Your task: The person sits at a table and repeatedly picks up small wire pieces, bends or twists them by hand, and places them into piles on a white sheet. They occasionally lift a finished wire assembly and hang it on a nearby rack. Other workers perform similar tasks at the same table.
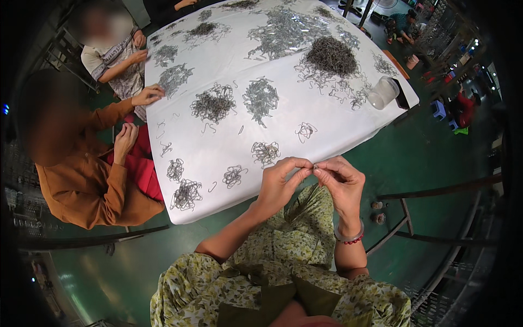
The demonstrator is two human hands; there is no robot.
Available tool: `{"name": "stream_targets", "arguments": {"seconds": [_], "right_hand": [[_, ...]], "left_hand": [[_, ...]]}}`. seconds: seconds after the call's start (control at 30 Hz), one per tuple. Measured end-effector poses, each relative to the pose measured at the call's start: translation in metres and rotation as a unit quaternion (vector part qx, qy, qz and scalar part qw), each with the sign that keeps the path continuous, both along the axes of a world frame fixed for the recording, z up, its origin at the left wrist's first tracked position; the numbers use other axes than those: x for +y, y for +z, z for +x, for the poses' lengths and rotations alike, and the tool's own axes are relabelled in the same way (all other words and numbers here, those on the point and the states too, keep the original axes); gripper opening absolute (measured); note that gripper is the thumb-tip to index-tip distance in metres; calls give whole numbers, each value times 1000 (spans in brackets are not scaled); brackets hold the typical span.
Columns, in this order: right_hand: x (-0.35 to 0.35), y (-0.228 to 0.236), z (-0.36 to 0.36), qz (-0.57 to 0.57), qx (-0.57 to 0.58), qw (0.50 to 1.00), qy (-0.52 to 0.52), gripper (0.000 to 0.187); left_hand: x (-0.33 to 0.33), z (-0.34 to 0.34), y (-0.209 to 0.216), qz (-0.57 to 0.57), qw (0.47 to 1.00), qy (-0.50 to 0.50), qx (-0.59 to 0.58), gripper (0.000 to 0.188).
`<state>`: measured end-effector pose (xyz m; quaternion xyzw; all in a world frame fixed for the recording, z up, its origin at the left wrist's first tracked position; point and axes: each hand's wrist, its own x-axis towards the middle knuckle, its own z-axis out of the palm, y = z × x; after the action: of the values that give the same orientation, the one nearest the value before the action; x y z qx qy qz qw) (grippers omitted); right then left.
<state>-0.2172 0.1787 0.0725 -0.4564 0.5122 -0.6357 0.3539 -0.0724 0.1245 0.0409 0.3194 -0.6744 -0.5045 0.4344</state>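
My left hand [283,177] and my right hand [342,181] meet at the fingertips just off the table's near edge. Thumb and forefinger of each are pinched together on something tiny between them, too small to make out. Closest to my left hand lies a small heap of bent metal hooks [265,153]. A looser cluster of metal hooks [305,131] rests further up. Beyond them are a pile of clear plastic strips [262,100] and a bigger pile of hooks [213,103].
The white-covered table [218,152] holds a large hook mound [331,56], spread clear strips [289,30] and a clear plastic tub [383,92] at the right edge. At left sit a person in a brown top [81,185] and another in a patterned shirt [117,60]. Metal bars [441,188] stand at right.
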Motion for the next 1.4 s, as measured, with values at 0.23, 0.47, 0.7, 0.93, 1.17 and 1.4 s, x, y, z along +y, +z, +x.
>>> {"name": "stream_targets", "arguments": {"seconds": [0.23,0.47,0.7,0.93,1.17,1.4], "right_hand": [[10,-6,5,-12,52,999,-10,16],[-2,-8,10,1,28,999,-15,14],[-10,-15,17,-1,29,999,-18,13],[-7,-10,21,37,9,999,-32,16],[-5,-10,19,59,-17,998,-29,18],[6,-19,13,80,-38,996,-7,18]], "left_hand": [[1,4,1,-2,1000,-21,15,12],[-3,7,-12,-31,999,8,19,14],[-9,22,-21,-52,999,7,-10,22],[-120,113,-40,-20,941,274,-200,21],[-199,169,-122,-75,808,323,-486,18],[-121,97,-42,122,981,134,-74,12]]}}
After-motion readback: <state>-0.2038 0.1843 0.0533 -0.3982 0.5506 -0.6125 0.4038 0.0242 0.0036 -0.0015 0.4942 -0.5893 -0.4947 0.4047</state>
